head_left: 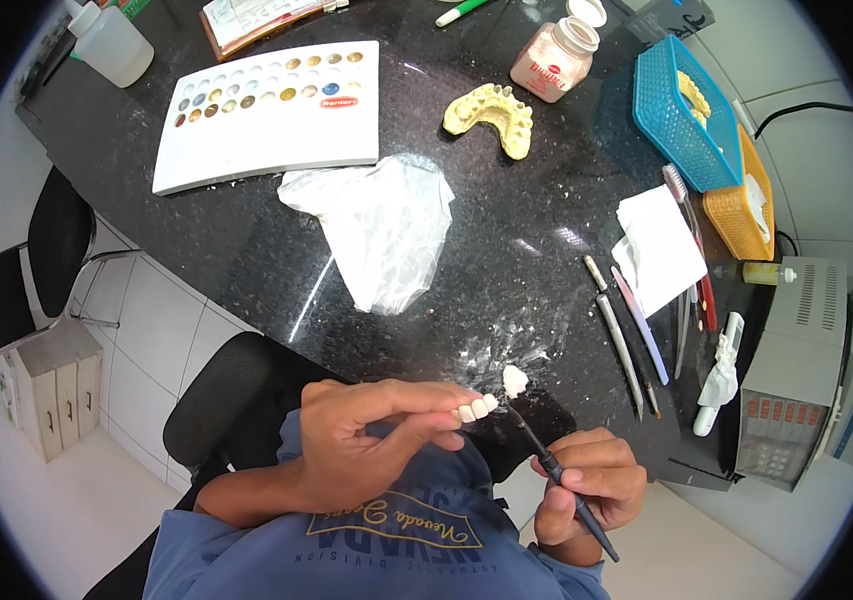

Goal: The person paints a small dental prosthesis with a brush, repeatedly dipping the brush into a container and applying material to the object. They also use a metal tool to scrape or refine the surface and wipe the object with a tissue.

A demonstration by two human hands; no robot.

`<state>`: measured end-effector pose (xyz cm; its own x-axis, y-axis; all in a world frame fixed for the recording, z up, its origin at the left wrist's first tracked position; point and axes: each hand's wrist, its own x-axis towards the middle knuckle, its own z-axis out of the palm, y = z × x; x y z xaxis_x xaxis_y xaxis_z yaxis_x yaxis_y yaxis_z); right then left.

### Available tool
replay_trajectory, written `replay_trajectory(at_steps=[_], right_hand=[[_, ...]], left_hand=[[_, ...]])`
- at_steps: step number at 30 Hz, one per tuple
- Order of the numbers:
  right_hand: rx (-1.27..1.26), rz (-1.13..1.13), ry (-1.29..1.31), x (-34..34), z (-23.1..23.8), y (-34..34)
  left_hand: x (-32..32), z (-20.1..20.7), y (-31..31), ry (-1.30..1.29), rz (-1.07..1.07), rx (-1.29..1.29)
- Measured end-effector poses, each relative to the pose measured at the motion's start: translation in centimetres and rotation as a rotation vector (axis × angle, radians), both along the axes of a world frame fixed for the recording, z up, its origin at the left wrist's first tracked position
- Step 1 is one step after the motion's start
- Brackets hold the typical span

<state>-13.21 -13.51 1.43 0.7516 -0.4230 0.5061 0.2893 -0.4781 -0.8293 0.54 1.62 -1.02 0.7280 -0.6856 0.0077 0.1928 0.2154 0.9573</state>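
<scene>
White plastic (391, 230), yellow cast (494, 116), blue basket (668, 128) beyond tool (550, 464)

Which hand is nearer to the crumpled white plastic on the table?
Left: the left hand is below the plastic in the picture; the right hand is farther, below and to its right.

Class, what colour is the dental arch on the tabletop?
The dental arch is pale yellow (head view).
</scene>
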Motion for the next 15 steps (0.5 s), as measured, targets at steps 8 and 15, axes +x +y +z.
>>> replay_trajectory(at_steps=[8, 15], right_hand=[[-0.062, 0.019, 0.047, 0.09, 0.25, -0.21], [-0.052, 0.022, 0.058, -0.15, 0.16, -0.27]], left_hand=[[-0.11, -0.04, -0.03, -0.009, 0.008, 0.012], [-0.22, 0.00, -0.06, -0.013, 0.012, 0.035]])
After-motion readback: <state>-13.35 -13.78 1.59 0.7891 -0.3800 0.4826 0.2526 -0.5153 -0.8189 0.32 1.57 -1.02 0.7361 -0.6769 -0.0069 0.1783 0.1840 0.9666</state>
